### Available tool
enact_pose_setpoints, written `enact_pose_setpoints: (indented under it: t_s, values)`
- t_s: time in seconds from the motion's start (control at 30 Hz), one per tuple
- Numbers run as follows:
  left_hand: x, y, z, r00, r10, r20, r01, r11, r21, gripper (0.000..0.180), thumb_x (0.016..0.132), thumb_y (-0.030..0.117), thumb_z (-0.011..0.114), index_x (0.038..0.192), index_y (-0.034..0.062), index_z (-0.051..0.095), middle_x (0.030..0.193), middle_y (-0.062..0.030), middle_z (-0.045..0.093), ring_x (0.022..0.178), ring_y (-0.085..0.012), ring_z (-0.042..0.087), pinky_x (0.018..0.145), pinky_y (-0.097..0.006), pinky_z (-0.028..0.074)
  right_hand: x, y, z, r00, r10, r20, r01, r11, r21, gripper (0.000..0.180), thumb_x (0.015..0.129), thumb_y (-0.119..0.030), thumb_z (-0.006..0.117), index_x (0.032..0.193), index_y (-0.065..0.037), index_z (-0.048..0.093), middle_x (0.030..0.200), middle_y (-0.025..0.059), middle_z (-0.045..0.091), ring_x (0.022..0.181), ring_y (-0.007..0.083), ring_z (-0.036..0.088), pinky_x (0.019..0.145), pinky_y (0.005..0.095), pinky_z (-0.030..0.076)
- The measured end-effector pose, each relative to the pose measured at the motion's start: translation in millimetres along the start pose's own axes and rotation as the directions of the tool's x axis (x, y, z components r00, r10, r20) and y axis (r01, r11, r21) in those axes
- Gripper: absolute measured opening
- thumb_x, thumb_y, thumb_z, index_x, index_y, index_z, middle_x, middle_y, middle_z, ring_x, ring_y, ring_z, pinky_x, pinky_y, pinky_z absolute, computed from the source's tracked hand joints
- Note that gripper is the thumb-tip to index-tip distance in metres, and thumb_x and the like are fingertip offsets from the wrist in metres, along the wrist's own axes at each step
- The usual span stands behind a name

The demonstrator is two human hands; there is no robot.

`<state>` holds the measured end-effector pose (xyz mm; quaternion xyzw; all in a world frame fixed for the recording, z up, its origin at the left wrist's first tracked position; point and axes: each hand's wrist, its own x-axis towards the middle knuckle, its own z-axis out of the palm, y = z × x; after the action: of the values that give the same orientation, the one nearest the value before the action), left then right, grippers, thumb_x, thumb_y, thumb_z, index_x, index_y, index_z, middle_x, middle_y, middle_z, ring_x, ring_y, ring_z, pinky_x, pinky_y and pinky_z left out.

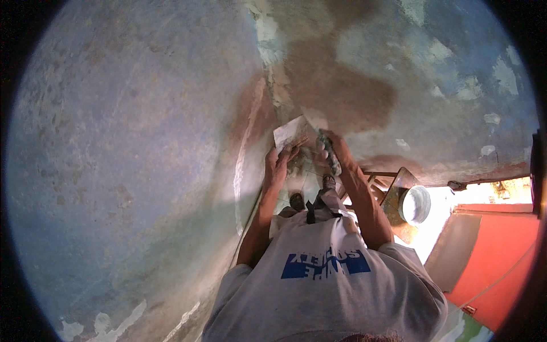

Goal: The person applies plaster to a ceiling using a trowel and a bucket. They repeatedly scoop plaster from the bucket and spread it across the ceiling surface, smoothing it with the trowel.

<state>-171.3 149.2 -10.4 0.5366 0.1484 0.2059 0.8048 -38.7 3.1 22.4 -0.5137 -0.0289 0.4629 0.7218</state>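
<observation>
My left hand (279, 161) is closed on a flat, pale rectangular plate (292, 132) smeared with whitish filler. Beside it, my right hand (338, 147) grips the stained handle of a putty knife (316, 118), whose light blade is blurred and lies close to the plate's right edge; I cannot tell whether they touch. Both hands are in front of my body, near the wall corner (273, 85). A white filler line (244, 148) runs down the left wall next to my left hand.
A whitish bucket (416, 205) stands to the right, beside a wooden frame (373, 182). The blue-grey right wall (364, 51) has brown patches and white filler spots. Further right is an orange-red surface (501, 256). My feet (297, 200) are below my hands.
</observation>
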Motion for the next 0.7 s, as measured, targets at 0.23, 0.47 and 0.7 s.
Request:
enact_pose_setpoints:
  t_s: [0.23,0.47,0.7]
  values:
    - [5,0,12,0.992,0.109,-0.064,-0.042,0.760,0.648,0.030,0.099,0.022,0.048,0.114,-0.0040,0.050,0.105,-0.0235,0.057,0.095,-0.0335,0.062,0.075,-0.040,0.050,9,6,-2,0.706,-0.672,0.226,0.335,0.035,-0.942,0.046,0.090,-0.025,0.055,0.132,-0.007,0.047,0.087,0.0189,0.062,0.073,0.0347,0.064,0.062,0.0446,0.051]
    - [6,36,35,0.974,0.211,-0.075,-0.088,0.667,0.739,0.027,0.096,0.019,0.049,0.105,-0.0052,0.053,0.089,-0.0284,0.061,0.083,-0.0451,0.060,0.068,-0.047,0.046,-32,7,40,0.840,-0.505,0.199,0.183,-0.082,-0.980,0.055,0.085,-0.016,0.056,0.138,-0.013,0.042,0.094,0.0222,0.061,0.078,0.0420,0.063,0.065,0.0501,0.050]
    - [16,31,24,0.982,0.186,-0.037,-0.110,0.714,0.692,0.025,0.095,0.016,0.049,0.112,-0.0023,0.053,0.092,-0.0274,0.062,0.087,-0.0462,0.060,0.070,-0.047,0.046,-38,14,40,0.804,-0.514,0.298,0.261,-0.146,-0.954,0.051,0.083,-0.012,0.056,0.134,-0.010,0.047,0.091,0.0214,0.062,0.076,0.0397,0.063,0.064,0.0488,0.049]
